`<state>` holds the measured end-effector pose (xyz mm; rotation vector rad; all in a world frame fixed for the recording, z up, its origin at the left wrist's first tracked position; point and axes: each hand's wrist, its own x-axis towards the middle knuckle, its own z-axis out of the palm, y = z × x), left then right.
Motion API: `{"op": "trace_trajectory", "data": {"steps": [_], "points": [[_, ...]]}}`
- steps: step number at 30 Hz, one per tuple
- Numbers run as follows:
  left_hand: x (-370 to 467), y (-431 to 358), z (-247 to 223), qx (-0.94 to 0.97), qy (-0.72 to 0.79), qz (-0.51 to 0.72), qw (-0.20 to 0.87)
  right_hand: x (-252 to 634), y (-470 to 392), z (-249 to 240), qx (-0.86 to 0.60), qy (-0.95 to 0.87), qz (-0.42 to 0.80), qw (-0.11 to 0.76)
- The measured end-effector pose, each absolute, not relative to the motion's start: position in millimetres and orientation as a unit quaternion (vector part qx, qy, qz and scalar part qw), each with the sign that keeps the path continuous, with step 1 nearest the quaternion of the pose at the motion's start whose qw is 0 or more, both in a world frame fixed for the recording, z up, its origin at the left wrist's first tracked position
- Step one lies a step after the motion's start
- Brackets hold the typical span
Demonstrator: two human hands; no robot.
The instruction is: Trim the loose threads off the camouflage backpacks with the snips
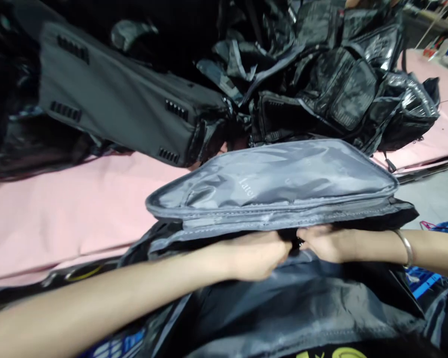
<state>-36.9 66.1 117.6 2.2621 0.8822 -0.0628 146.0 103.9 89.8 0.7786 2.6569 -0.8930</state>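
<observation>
Pinch evenly with left hand (259, 256) and right hand (328, 243), closed on an unclear part of the black-and-grey fabric bag (321, 301) below its glossy grey trapezoid flap (283, 176)

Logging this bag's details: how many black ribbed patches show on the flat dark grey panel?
4: upper-left patch, lower-left patch, upper-right patch and lower-right patch, one near each corner of the dark grey panel.

Looks like a bag workshop I'm in: unfinished black bags (347, 89) heaped along a long pink-covered counter (78, 209), grey linings and raw seams showing.
</observation>
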Motion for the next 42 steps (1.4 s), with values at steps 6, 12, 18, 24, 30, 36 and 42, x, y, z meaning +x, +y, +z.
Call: {"op": "trace_trajectory", "data": {"steps": [6,12,18,24,30,36,42], "points": [[-50,43,194,0.953,0.251,0.141,0.099,168,106,158,0.257,0.938,-0.210,0.100],[-75,71,201,0.876,0.372,0.276,-0.132,190,96,195,0.251,0.917,-0.310,0.007],[-76,90,213,0.854,0.451,0.260,-0.008,205,87,209,0.289,0.900,-0.300,-0.130],[-70,103,222,0.816,0.539,0.196,0.071,204,101,206,0.347,0.893,-0.163,-0.235],[-72,117,226,0.777,0.588,0.193,0.118,196,128,206,0.379,0.879,-0.101,-0.270],[-72,119,228,0.779,0.584,0.196,0.118,175,135,208,0.328,0.904,0.072,-0.265],[-72,117,228,0.786,0.576,0.198,0.108,152,140,207,0.273,0.905,0.240,-0.221]]}}
